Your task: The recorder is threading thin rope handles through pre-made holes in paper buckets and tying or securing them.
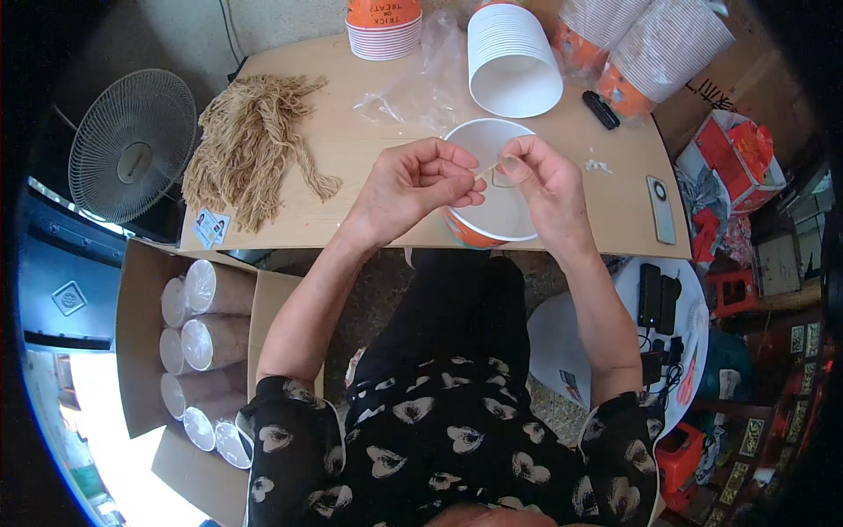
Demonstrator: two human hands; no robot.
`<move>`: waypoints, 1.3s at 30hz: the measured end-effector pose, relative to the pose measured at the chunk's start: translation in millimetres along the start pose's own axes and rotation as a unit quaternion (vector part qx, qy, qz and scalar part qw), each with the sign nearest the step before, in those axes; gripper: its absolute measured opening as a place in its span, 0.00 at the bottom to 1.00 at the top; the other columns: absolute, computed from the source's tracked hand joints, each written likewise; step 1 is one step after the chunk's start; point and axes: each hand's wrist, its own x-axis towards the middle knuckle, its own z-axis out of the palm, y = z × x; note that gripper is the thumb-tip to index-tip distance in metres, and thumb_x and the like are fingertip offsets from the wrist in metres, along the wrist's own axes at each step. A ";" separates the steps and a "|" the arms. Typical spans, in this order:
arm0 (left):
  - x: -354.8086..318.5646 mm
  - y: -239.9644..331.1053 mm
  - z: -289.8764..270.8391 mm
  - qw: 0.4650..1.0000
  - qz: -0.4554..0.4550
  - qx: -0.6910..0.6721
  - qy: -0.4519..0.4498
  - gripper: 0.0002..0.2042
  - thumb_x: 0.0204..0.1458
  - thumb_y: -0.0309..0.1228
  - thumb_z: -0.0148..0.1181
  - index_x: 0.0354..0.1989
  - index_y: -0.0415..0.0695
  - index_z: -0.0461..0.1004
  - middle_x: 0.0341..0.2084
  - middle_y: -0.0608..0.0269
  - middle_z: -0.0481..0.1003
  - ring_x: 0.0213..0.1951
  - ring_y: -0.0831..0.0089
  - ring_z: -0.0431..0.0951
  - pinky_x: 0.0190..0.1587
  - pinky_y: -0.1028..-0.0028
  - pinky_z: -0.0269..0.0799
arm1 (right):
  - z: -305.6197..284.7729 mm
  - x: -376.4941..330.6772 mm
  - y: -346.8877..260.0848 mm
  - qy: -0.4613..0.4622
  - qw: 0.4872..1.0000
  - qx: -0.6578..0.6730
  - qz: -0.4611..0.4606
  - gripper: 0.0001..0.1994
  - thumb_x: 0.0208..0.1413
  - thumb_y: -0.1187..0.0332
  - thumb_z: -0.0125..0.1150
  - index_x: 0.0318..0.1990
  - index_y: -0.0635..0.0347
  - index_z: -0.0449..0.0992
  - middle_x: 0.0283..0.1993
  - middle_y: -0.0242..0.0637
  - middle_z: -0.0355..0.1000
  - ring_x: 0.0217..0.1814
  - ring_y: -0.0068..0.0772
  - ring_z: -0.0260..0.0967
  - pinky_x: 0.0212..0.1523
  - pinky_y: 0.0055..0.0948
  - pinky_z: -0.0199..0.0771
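Observation:
In front of me, near the table's front edge, stands a paper bucket [514, 221] with a white inside and an orange outside. Above its opening, a short tan cord [488, 169] stretches between my two hands. My left hand [411, 186] pinches one end between thumb and fingers. The other end is pinched by my right hand [549, 184], where a thin loop hangs below the fingertips. A pile of similar tan cords [255, 145] lies on the table to the left.
Stacked white buckets [514, 61] lie on their side at the back of the table [351, 149], beside clear plastic wrap [421, 92]. A black box-cutter-like object [600, 110] and a phone [660, 209] are to the right. A fan [133, 145] and a carton [140, 351] stand left.

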 end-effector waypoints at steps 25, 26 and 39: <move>5.7 4.6 -13.0 0.889 0.213 0.406 -0.020 0.06 0.47 0.25 0.70 0.34 0.43 0.84 0.37 0.60 0.80 0.46 0.64 0.77 0.51 0.66 0.72 | -66.1 -15.3 0.0 0.067 0.987 0.108 -0.096 0.06 0.64 0.72 0.54 0.41 0.67 0.74 0.33 0.32 0.71 0.40 0.22 0.65 0.47 0.24 0.64; 4.1 5.8 -16.5 0.870 0.240 0.430 -0.037 0.06 0.47 0.25 0.70 0.34 0.43 0.84 0.37 0.60 0.80 0.47 0.63 0.77 0.51 0.66 0.73 | -68.6 -18.2 3.6 0.066 0.987 0.111 -0.100 0.06 0.64 0.72 0.54 0.41 0.67 0.74 0.33 0.32 0.71 0.40 0.22 0.65 0.47 0.24 0.64; 30.9 39.4 -12.9 0.739 0.365 0.561 -0.072 0.10 0.45 0.24 0.67 0.37 0.44 0.80 0.35 0.62 0.77 0.39 0.64 0.79 0.40 0.69 0.78 | -87.7 19.4 -24.6 0.077 0.972 0.175 -0.140 0.07 0.63 0.72 0.56 0.40 0.68 0.75 0.32 0.32 0.72 0.36 0.21 0.66 0.41 0.22 0.66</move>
